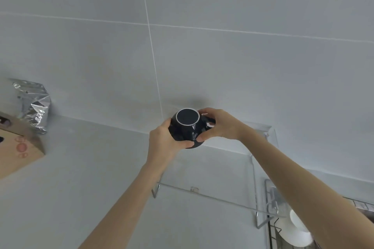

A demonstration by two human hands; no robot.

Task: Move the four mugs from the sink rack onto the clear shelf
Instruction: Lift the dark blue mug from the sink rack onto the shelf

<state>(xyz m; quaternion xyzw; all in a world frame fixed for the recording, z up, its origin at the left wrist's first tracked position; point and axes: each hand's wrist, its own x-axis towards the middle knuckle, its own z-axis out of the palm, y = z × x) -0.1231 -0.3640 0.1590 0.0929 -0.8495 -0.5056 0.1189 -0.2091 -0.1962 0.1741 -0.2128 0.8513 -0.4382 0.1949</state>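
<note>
A dark blue mug (187, 127) is held upside down, its pale-ringed base facing me, above the far left part of the clear shelf (212, 192). My left hand (164, 141) grips its left side and my right hand (220, 125) grips its right side by the handle. The transparent shelf stands on the counter against the tiled wall. At the lower right, a white mug (295, 232) rests in the wire sink rack (272, 230), partly hidden by my right forearm.
A crumpled silver foil bag (34, 105) and a brown cardboard box (18, 149) stand at the left on the grey counter (91, 178). The grey tiled wall rises behind everything.
</note>
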